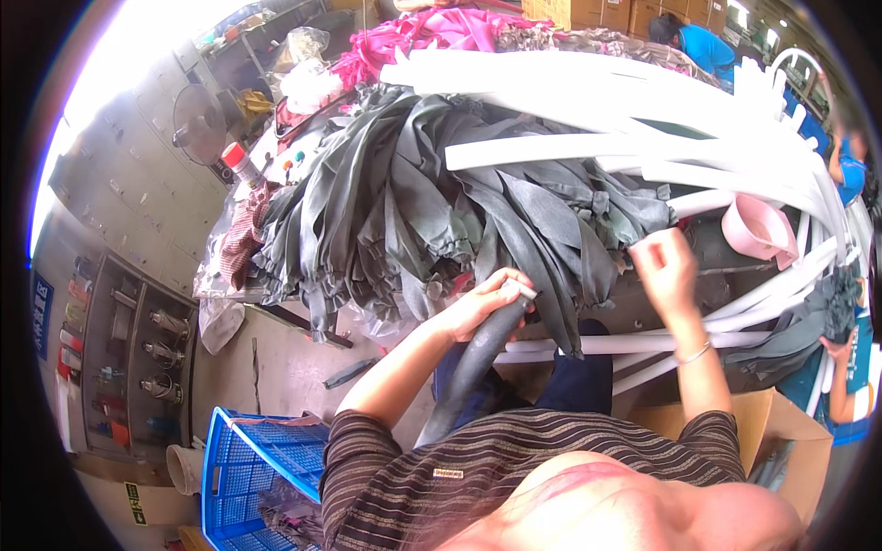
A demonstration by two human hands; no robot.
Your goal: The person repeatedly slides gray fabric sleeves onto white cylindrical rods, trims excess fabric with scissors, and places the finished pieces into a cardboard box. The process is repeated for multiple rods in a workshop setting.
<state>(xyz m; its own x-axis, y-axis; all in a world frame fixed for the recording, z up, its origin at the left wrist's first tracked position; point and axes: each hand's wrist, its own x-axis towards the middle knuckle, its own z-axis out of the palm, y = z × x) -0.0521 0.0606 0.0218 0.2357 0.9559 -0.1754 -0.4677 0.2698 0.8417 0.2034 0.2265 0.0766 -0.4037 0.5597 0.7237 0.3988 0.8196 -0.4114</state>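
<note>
I have the left hand (485, 305) wrapped around the upper end of a grey fabric-covered tube (467, 372), with a bit of pale core showing just past the thumb. The tube slants down from that grip to the front of the striped shirt (551, 441), its lower end resting against or passing behind the cloth; I can't tell which. The two hands are well apart. The right hand (663, 262) is raised at the near edge of the worktable, fingers curled, beside the heap of grey fabric sleeves (395, 193) — from my view I can't tell whether anything is pinched in them. A thin bracelet (695, 353) circles that wrist.

The sleeves spread across the table, some hanging over its near edge between the hands. I see long white foam tubes (588, 147) lying over the back and right of the heap, and a pink looped band (758, 230) beyond the right hand. A red-capped can (241, 163) stands tilted in my view at the left, near a fan (197, 127). Lower down, a blue plastic crate (219, 477) sits to the left and a cardboard box (781, 418) to the right — grey pieces inside both.
</note>
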